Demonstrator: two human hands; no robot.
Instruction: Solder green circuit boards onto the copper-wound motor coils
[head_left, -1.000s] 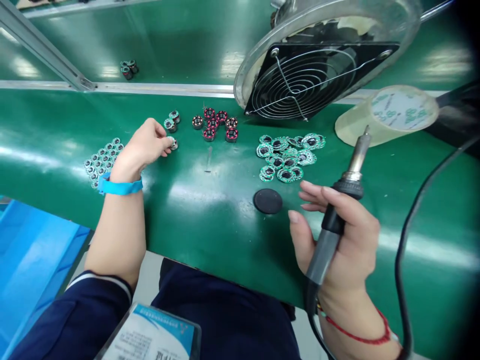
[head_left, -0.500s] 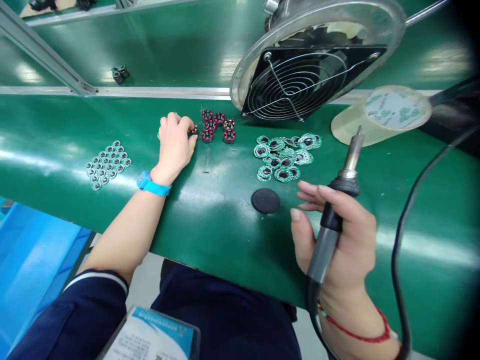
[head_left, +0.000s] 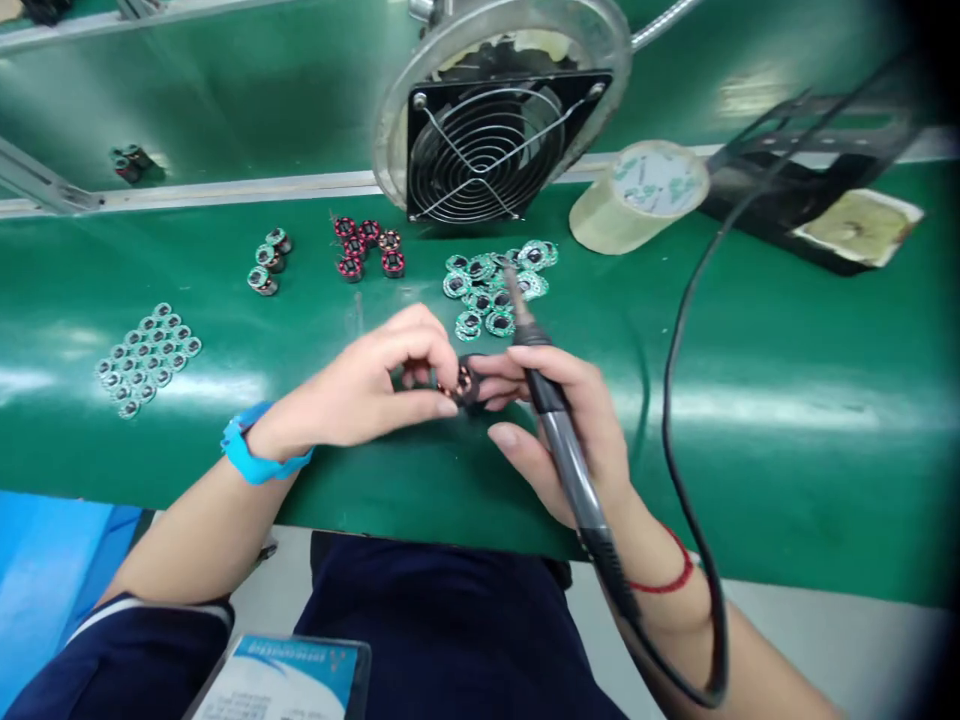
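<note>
Between the thumb and fingers of my left hand (head_left: 375, 385) is a small copper-wound coil (head_left: 465, 382), held over a black round pad (head_left: 477, 395) that my hands partly cover. My right hand (head_left: 574, 430) grips a soldering iron (head_left: 559, 430), its tip pointing up and away over the loose boards. The fingertips of that hand reach the pad beside the coil. Behind my hands lie a loose heap of round green circuit boards (head_left: 480, 300) and a group of red-and-black coils (head_left: 351, 268).
A fan in a round hood (head_left: 484, 150) faces the bench. To its right are a tape roll (head_left: 637, 200) and an iron stand with a sponge (head_left: 859, 230). Board-topped coils (head_left: 262, 280) and a grid of boards (head_left: 150, 355) lie left. The iron's black cord (head_left: 671, 430) loops at right.
My left hand has come from the coil group to the black pad, bringing a coil. My right hand has moved left to meet it, still with the soldering iron. The view has shifted right.
</note>
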